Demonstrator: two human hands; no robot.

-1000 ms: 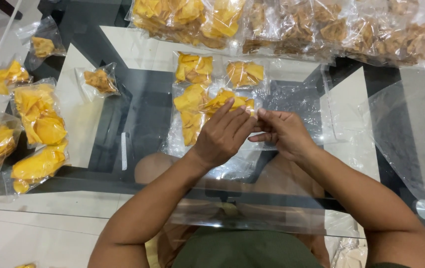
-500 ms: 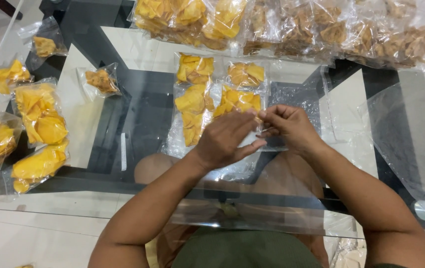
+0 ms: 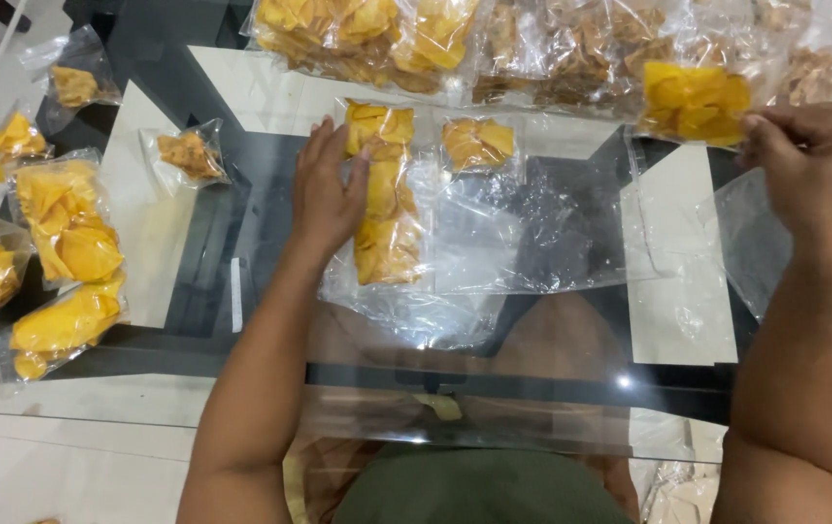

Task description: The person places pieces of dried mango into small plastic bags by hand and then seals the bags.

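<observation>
Both hands have parted since a moment ago, when they met over one packet at the middle. Now the right hand (image 3: 814, 165) pinches a packet of yellow chips (image 3: 696, 100) at the far right, lifted beside the pile of filled bags (image 3: 494, 39). Left hand (image 3: 329, 189) lies flat, fingers spread, on a long packet (image 3: 387, 213) on the glass surface (image 3: 193, 243). Empty clear bags (image 3: 532, 223) lie between them; more filled packets (image 3: 62, 233) crowd the left edge.

Home snack-packing spot, glass table (image 3: 96, 388), tiled floor, bagged chips (image 3: 66, 223)
</observation>
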